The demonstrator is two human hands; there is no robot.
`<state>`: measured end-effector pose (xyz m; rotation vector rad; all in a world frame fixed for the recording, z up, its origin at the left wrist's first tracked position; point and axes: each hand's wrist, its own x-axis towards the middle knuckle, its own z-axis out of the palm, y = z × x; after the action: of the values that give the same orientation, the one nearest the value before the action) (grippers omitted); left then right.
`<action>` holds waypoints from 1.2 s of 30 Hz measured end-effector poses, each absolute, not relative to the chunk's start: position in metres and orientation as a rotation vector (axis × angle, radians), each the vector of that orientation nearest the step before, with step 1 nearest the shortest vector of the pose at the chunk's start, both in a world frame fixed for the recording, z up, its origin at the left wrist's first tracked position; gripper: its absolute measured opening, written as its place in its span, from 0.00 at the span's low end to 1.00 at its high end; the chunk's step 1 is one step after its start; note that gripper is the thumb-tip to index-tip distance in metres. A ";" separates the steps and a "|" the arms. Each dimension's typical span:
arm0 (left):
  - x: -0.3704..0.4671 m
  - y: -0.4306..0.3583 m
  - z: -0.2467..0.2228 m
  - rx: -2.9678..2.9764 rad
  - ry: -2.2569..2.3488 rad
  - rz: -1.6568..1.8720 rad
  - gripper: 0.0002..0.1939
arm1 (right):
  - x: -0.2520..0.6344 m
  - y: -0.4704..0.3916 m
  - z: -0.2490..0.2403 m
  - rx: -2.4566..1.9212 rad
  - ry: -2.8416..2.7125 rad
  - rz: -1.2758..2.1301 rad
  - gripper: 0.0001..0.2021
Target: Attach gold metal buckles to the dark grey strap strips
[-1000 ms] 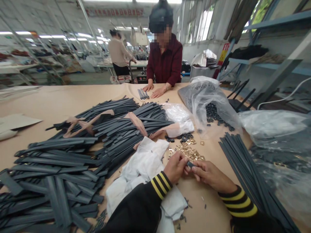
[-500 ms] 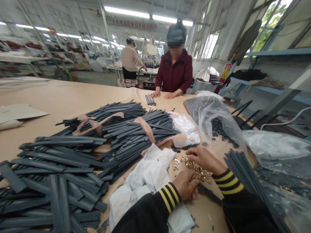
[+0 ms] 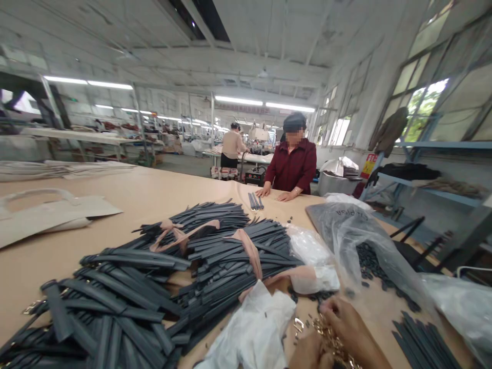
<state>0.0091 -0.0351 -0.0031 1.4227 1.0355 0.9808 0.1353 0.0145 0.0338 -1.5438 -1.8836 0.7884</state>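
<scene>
My left hand (image 3: 310,351) is low at the bottom edge, fingers curled and partly cut off by the frame. A dark strip shows beside its fingertips; half a second ago a black strap ran from them. My right hand (image 3: 351,328) has bent, closed fingers over a small heap of gold buckles (image 3: 326,328); what is in its fingertips is hidden. One loose gold buckle (image 3: 299,325) lies left of the heap. Small black loops (image 3: 319,296) lie just beyond the right hand. A crumpled white cloth (image 3: 249,328) is left of my hands.
Bundles of black straps (image 3: 238,256) tied with pinkish strips fill the table's middle, with looser black straps (image 3: 115,302) at left. A clear plastic bag (image 3: 346,225) of black loops and more straps (image 3: 418,338) are at right. Across the table (image 3: 207,189) stands a co-worker (image 3: 292,164).
The view has tilted up, so my hands and the table things appear lower. My right hand stays over the buckles, my left hand close by.
</scene>
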 end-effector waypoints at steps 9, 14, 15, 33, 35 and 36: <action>0.009 -0.040 0.016 1.261 1.205 1.071 0.12 | 0.160 -0.056 0.040 -1.289 -0.984 1.400 0.15; 0.010 -0.040 0.020 1.256 1.137 1.071 0.13 | 0.152 -0.055 0.029 -1.248 -0.980 1.388 0.15; 0.010 -0.041 0.021 1.251 1.122 1.062 0.13 | 0.151 -0.055 0.029 -1.244 -0.984 1.379 0.15; 0.016 -0.049 0.023 1.236 1.043 0.994 0.15 | 0.139 -0.061 0.031 -1.117 -1.113 1.370 0.10; 0.017 -0.050 0.023 1.222 1.042 0.987 0.17 | 0.138 -0.061 0.033 -1.091 -1.184 1.346 0.08; 0.018 -0.050 0.022 1.206 1.037 0.983 0.18 | 0.138 -0.061 0.034 -1.102 -1.222 1.314 0.08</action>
<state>0.0176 -0.0499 0.0224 1.2065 1.0374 0.9833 0.1377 -0.0606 0.0343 -1.1022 -1.2224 1.3144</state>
